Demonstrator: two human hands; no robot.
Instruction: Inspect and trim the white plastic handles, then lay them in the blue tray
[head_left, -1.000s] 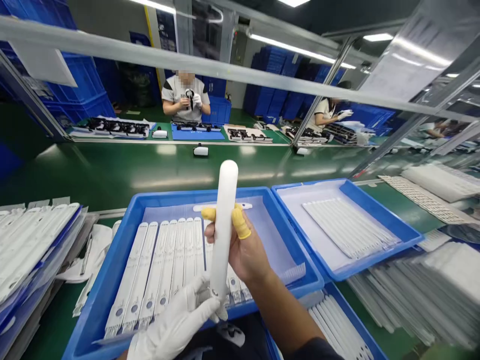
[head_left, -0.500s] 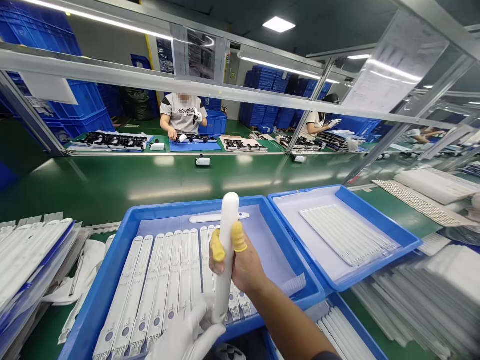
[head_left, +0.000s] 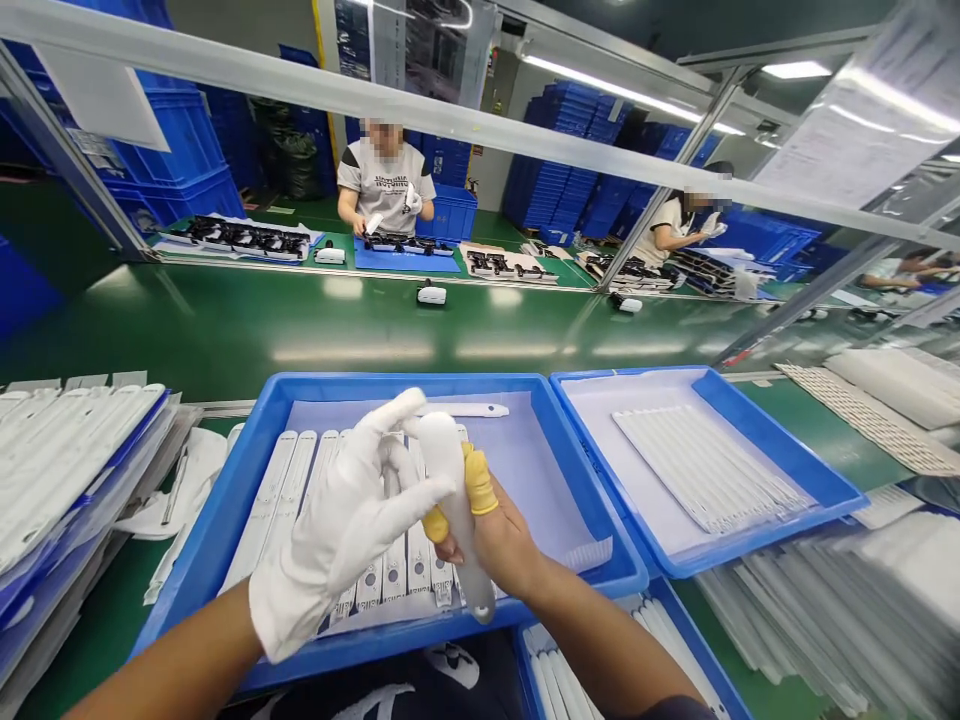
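My right hand (head_left: 495, 535), bare with yellow finger cots on two fingertips, grips a long white plastic strip (head_left: 454, 500) over the middle blue tray (head_left: 247, 480). My left hand (head_left: 345, 520), in a white glove, lies against the strip's upper end with its fingers spread along it. The strip tilts from upper left down to lower right. Below the hands a row of several flat white strips (head_left: 300, 470) lies side by side on a clear sheet in the tray. One more white strip (head_left: 469, 410) lies crosswise at the tray's far end.
A second blue tray (head_left: 825, 480) with thin white strips is on the right, a third (head_left: 697, 650) below it. Stacks of white parts lie at left (head_left: 67, 470) and right (head_left: 847, 590). Beyond runs a green conveyor (head_left: 337, 330); two people (head_left: 386, 185) work across it.
The strip has tipped from upright to slanted and lower. My left hand went from the strip's bottom end up to its top end. My right hand kept its grip.
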